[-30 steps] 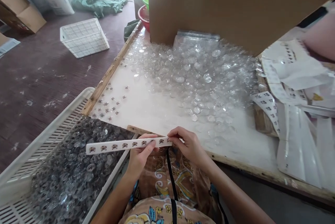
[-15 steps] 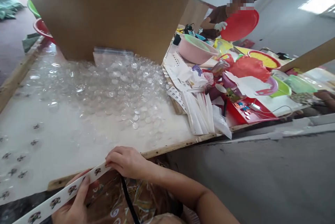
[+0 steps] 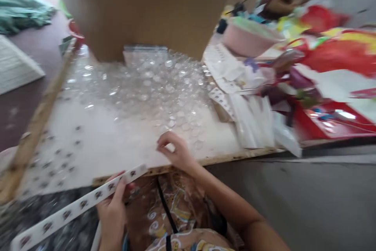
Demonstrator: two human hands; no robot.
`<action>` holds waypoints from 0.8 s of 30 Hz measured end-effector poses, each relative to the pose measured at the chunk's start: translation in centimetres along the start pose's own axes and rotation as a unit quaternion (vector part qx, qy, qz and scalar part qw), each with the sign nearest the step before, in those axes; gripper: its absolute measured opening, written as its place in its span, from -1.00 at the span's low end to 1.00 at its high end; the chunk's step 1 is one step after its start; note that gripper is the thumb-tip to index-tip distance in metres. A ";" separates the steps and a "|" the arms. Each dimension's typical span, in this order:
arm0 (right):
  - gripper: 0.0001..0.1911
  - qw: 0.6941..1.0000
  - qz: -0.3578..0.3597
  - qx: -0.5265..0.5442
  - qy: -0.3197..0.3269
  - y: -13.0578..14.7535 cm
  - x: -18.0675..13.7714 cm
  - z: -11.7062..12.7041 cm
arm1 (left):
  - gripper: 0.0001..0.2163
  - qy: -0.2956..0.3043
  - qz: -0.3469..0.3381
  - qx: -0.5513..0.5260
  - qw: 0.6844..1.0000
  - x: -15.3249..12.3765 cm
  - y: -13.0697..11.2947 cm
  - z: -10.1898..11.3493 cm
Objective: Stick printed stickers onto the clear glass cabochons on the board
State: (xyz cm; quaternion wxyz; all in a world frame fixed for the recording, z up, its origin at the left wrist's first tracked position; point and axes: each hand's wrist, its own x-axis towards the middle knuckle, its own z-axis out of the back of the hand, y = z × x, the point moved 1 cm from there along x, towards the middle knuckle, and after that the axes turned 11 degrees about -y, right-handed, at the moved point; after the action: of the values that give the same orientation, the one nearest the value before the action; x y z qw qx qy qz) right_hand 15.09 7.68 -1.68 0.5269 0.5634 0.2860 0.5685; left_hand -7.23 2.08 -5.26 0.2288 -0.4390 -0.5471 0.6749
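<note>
A long white strip of printed stickers (image 3: 67, 215) slants across the near left, dark little pictures spaced along it. My left hand (image 3: 113, 208) grips it near its upper end, thumb on top. My right hand (image 3: 176, 151) is off the strip, over the table's front part, its thumb and index finger curled together in a pinch. Whatever may be between those fingertips is too small and blurred to make out. Just beyond lies a heap of clear round discs (image 3: 147, 82). Several discs bearing dark pictures (image 3: 58, 152) are scattered on the left of the white tabletop (image 3: 117, 147).
A large brown cardboard panel (image 3: 141, 12) stands behind the heap. White paper strips (image 3: 249, 120), a pink basin (image 3: 249, 37) and a red tray (image 3: 337, 121) crowd the right. Wooden edging (image 3: 38, 125) borders the table. Another person's arm (image 3: 279, 6) shows at the back right.
My right hand has let go of the strip's upper end and moved right and forward over the table. My left hand still holds the strip. The whole view has shifted.
</note>
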 end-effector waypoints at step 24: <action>-0.96 0.967 -0.111 -0.189 0.127 -3.6 2.2 -2.6 | -0.73 0.043 0.025 -0.034 0.998 -1.2 -0.1 1.7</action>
State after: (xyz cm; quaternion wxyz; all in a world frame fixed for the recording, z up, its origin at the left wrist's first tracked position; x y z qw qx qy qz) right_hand 14.07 11.37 -4.74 0.6430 0.3413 0.2981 0.6174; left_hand -8.09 0.24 -4.77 0.2203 -0.4890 -0.5480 0.6419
